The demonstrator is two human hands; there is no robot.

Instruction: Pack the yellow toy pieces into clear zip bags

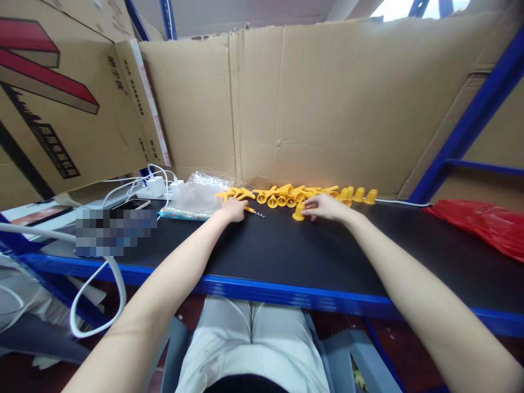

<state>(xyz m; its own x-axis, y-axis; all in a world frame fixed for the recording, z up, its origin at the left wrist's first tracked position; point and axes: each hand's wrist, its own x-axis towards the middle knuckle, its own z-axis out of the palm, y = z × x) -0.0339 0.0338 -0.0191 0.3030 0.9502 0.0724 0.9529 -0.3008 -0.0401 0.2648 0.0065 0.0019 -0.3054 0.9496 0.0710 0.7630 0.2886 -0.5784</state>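
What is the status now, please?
Left hand on a small spring piece. Right hand touching one yellow cone. Nothing in the way.

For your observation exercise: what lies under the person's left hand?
A small metal screw pokes out beside the left hand on the black table. Whatever the palm covers is hidden.

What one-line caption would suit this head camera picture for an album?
Two bare hands, left and right, reach across a black table to a row of yellow parts along a cardboard wall.
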